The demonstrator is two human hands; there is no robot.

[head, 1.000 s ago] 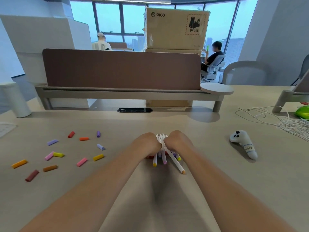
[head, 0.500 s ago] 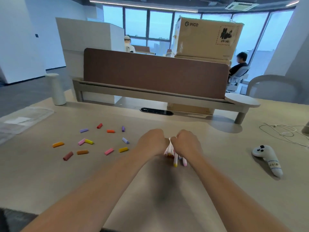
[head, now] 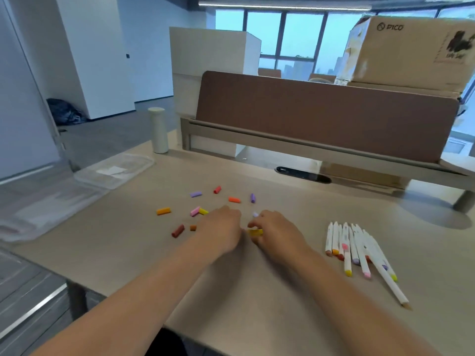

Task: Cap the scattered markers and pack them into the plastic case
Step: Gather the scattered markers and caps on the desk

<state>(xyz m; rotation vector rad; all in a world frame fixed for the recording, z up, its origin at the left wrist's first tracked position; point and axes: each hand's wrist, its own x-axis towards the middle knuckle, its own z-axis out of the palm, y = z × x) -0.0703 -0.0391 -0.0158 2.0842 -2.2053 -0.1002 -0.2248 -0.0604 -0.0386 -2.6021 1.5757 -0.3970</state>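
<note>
Markers (head: 354,247) lie gathered on the desk (head: 128,240), probably freeing us for caps (head: 234,200): our right hand (head: 276,233) pinches a yellow cap (head: 255,232); what the left hand (head: 221,227) holds we cannot tell.

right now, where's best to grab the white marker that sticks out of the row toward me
Pinch its bare near half, from above and the right: that stretch of the marker lies flat, clear of the other markers.

Beige desk (head: 128,247) with brown divider (head: 321,116), white wall (head: 84,47), grey floor (head: 110,132), bright windows (head: 303,34) behind.
</note>
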